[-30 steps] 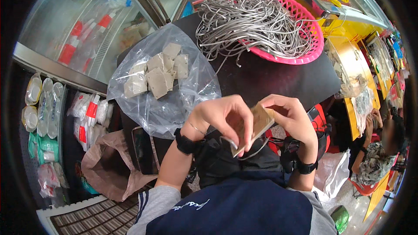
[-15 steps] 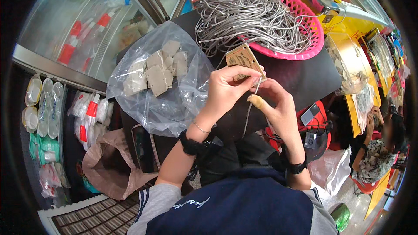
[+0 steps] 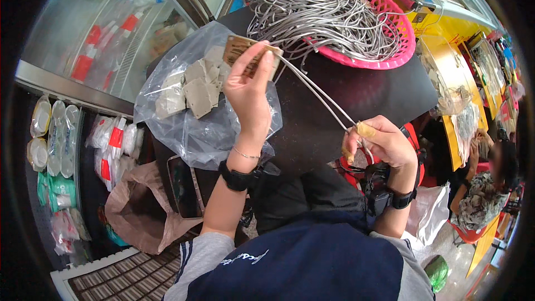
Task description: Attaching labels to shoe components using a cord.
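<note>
Left hand (image 3: 249,92) pinching light, stiff cardboard tag (image 3: 245,56) above plastic bag (image 3: 206,128); right hand (image 3: 382,142) closed on thin, springy cord (image 3: 320,92), best gripped near ends.

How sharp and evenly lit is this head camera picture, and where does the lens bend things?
Head view: daylight, fairly even; the left hand with its brown tag and the right hand pulling the grey cord are sharp. Fisheye bends the glass case edges; the corners go black, and the rim is softer.
</note>
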Demonstrator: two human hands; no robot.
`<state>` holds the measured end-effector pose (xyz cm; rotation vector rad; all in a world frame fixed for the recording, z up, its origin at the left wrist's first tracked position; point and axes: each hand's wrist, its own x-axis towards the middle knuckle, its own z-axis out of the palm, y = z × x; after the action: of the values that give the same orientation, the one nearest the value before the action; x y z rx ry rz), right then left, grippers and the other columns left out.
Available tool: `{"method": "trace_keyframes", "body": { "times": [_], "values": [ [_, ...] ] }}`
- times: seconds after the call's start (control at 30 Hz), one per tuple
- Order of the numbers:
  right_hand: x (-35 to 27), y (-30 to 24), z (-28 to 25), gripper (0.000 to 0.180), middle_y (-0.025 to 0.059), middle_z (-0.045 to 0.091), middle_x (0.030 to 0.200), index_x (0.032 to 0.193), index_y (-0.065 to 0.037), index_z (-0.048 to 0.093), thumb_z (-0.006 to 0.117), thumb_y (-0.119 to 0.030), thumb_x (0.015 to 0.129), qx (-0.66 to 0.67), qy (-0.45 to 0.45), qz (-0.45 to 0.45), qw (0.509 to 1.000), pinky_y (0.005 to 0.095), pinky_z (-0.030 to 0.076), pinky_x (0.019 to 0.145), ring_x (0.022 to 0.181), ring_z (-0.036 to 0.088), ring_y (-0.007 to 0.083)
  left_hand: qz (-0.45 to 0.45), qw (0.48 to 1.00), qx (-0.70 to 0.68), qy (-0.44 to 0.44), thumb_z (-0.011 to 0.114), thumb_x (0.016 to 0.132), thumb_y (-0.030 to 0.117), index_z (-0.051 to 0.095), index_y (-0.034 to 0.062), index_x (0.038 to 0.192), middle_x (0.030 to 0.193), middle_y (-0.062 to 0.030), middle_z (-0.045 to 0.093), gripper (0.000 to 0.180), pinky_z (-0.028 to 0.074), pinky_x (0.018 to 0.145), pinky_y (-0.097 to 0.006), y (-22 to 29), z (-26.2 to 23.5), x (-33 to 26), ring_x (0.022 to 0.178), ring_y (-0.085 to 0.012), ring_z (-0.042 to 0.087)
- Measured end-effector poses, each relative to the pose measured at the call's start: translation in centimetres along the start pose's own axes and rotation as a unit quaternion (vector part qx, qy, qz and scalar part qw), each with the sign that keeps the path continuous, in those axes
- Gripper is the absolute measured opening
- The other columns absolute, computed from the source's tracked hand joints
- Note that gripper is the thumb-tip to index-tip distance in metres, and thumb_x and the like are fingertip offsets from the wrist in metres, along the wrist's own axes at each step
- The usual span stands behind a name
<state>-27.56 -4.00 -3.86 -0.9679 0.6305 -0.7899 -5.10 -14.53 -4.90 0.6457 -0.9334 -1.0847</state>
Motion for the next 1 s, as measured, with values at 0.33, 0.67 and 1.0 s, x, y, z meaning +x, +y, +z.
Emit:
{"method": "trace_keyframes", "body": {
  "times": [0.33,0.67,1.0],
  "values": [
    [-1.4,-1.3,-0.9,0.037,0.012,0.067,0.083,0.086,0.005,0.066,0.046,-0.023,0.098,-0.104,-0.027,0.02,0.994,0.0302,0.047,0.078,0.083,0.062,0.0192,-0.032,0.996,-0.044,0.078,0.068,0.083,0.002,0.06,-0.0023,0.109,0.101,-0.0077,0.064,0.028,0.055,0.077,-0.027,0.3,-0.3,1.0,0.086,-0.0129,0.064],
    [-2.1,-2.0,-1.5,0.031,0.0097,0.067,0.081,0.085,0.006,0.066,0.05,-0.018,0.096,-0.183,-0.036,0.056,0.981,0.028,0.048,0.076,0.08,0.063,0.016,-0.053,0.992,-0.085,0.077,0.068,0.083,0.002,0.055,-0.002,0.113,0.102,-0.0065,0.062,0.033,0.052,0.087,-0.031,0.3,-0.8,1.0,0.093,-0.0129,0.062],
    [-2.8,-1.7,-2.4,0.027,0.0103,0.067,0.083,0.083,0.006,0.065,0.053,-0.016,0.094,-0.189,-0.07,0.087,0.976,0.0278,0.047,0.074,0.077,0.061,0.0157,-0.019,0.995,-0.064,0.07,0.064,0.086,0.001,0.054,-0.002,0.113,0.104,-0.0071,0.062,0.029,0.049,0.093,-0.031,-0.1,-1.5,1.4,0.099,-0.0137,0.06]
  ]
}}
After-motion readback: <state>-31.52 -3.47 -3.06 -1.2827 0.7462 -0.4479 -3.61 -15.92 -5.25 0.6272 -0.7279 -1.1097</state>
